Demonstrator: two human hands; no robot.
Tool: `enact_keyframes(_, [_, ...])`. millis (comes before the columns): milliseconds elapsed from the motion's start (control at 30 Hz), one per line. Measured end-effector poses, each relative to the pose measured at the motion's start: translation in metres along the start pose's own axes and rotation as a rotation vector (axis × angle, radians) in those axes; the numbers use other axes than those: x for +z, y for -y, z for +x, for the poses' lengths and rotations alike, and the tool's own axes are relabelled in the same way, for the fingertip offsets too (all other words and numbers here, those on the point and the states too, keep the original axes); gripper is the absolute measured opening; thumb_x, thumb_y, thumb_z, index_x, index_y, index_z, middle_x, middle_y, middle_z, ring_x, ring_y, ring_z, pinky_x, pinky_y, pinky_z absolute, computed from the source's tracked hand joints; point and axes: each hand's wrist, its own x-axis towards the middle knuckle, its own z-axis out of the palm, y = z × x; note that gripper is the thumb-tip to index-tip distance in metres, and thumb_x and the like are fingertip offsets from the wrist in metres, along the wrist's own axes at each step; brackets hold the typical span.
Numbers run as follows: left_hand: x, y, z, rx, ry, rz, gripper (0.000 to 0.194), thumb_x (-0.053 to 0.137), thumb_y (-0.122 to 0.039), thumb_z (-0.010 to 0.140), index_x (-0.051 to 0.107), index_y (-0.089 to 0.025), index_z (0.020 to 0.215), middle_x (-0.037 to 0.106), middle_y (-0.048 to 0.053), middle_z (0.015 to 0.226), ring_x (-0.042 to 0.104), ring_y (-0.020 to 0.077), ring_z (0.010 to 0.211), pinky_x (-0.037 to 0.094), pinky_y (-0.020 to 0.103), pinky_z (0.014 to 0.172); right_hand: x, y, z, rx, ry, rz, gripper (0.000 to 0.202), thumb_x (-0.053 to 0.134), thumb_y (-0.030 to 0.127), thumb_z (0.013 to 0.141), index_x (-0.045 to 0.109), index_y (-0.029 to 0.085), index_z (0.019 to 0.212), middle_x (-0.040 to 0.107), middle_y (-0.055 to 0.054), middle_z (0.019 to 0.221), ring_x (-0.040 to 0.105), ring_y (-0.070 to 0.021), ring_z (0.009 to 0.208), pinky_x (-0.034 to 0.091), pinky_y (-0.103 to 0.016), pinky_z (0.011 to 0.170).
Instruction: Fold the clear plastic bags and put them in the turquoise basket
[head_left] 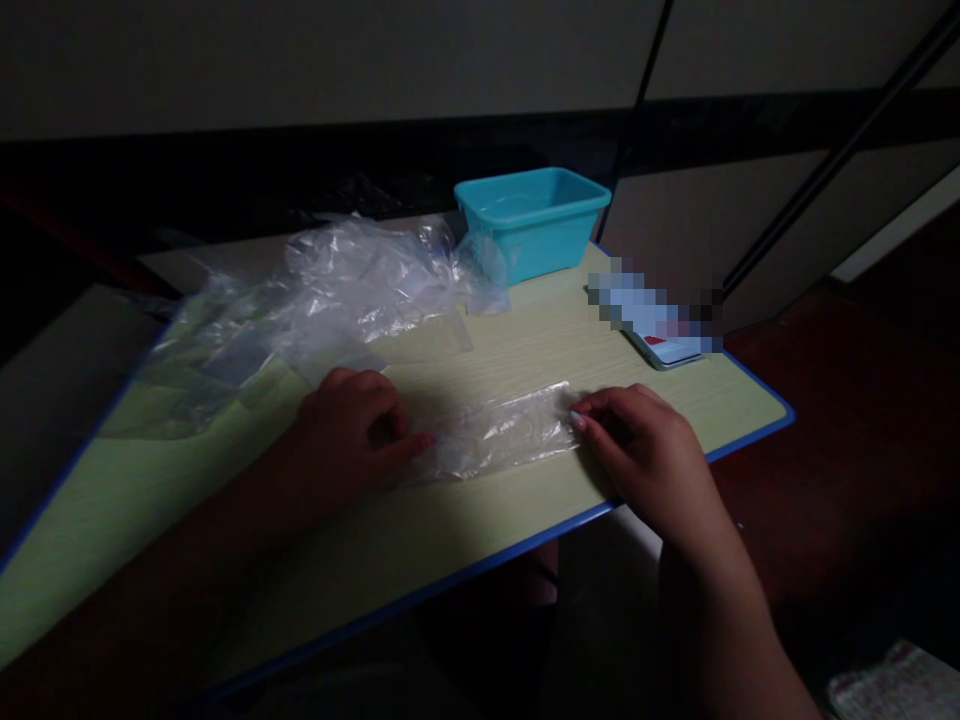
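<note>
"How do the 2 hands stand, nearest first?"

"The left hand (349, 430) lies nearer the person than the basin (536, 240), fingers curled and thumb out to the sleeve's left end. Whether it grips or just presses can't be told. The right hand (652, 440), to the near right of the basin, seems to pinch the other end between thumb and forefinger."

"And the clear plastic sleeve (510, 435)?"

"It lies on the table (510, 350) on the near side of the basin, between the 2 hands, creased and shiny. Thin film like that probably clings and wrinkles; if the 2 hands pull unevenly, it could skew, stretch or split at 1 end."

"Could it get away from the person?"

"Possibly. If the left thumb is only pressing, a small tug from the right could slide that end free. The dim light also makes a transparent edge easy to miss."

"What about farther off?"

"The phone (671, 352) lies to the right of the basin and a little nearer, so a wide swing of the right hand might knock it. The pile of clear bags (360, 280) spreads left of the basin and overlaps its side in view. Light and loose, it could catch on a sleeve lifted that way, or slip over the table's side."
</note>
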Motion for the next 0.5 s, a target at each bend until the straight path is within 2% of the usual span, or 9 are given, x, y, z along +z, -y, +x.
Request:
enact_keyframes(133, [-0.001,0.006,-0.004,0.032,0.030,0.005,0.041,0.055,-0.057,0.071,0.056,-0.018,0.059,0.054,0.003,0.079,0.044,0.0227,0.084,0.035,0.035,0.075,0.001,0.000,0.000,-0.009,-0.007,-0.034,0.012,0.052,0.022,0.081,0.063,0.019,0.086,0.063,-0.005,0.081,0.054,-0.0182,0.078,0.039,-0.031,0.069])
enact_keyframes(233, [-0.005,0.009,-0.006,0.078,0.076,-0.071,0.033,0.056,-0.051,0.072,0.060,-0.019,0.062,0.053,0.003,0.085,0.044,0.0223,0.089,0.035,0.034,0.077,0.001,0.001,0.000,-0.016,-0.003,-0.053,0.012,0.051,0.023,0.081,0.062,0.019,0.085,0.063,-0.005,0.081,0.054,-0.0187,0.079,0.039,-0.032,0.069])
enact_keyframes(367, [-0.013,0.008,-0.005,0.131,0.120,-0.194,0.026,0.049,-0.041,0.080,0.060,-0.020,0.070,0.054,0.001,0.083,0.046,0.0197,0.088,0.037,0.030,0.077,0.002,0.000,0.000,-0.029,0.009,-0.065,0.014,0.051,0.024,0.081,0.062,0.019,0.087,0.063,-0.005,0.081,0.054,-0.0192,0.079,0.039,-0.033,0.069])
enact_keyframes(500, [-0.013,0.003,-0.003,0.045,0.084,-0.267,0.025,0.042,-0.038,0.085,0.057,-0.019,0.077,0.056,0.001,0.081,0.050,0.0174,0.080,0.039,0.028,0.071,0.003,-0.001,-0.001,-0.054,0.005,-0.067,0.017,0.048,0.024,0.081,0.062,0.018,0.090,0.063,-0.006,0.081,0.054,-0.0193,0.078,0.039,-0.033,0.068])
